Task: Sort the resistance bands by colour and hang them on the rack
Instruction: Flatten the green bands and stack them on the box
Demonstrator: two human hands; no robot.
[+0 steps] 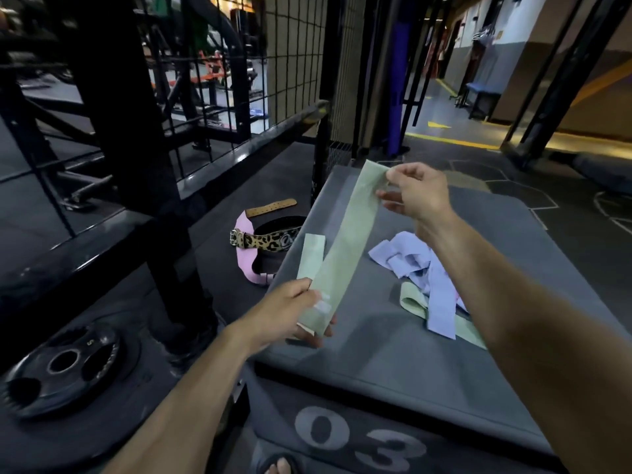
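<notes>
A pale green resistance band (pixel 347 241) is stretched between my two hands above a grey padded box (pixel 376 354). My left hand (pixel 290 314) grips its near end; my right hand (pixel 415 195) pinches its far end. A second green band (pixel 310 256) lies flat at the box's left edge. A heap of lilac bands (pixel 420 268) lies on the box under my right forearm, with another green band (pixel 413 302) partly beneath it. A pink band (pixel 248 248) lies on the floor to the left.
A leopard-print lifting belt (pixel 265 239) and a tan leather belt (pixel 272 206) lie on the floor beside the pink band. A black rack frame (pixel 136 148) with mesh stands at left. A weight plate (pixel 65 364) lies at lower left. The box front reads 03.
</notes>
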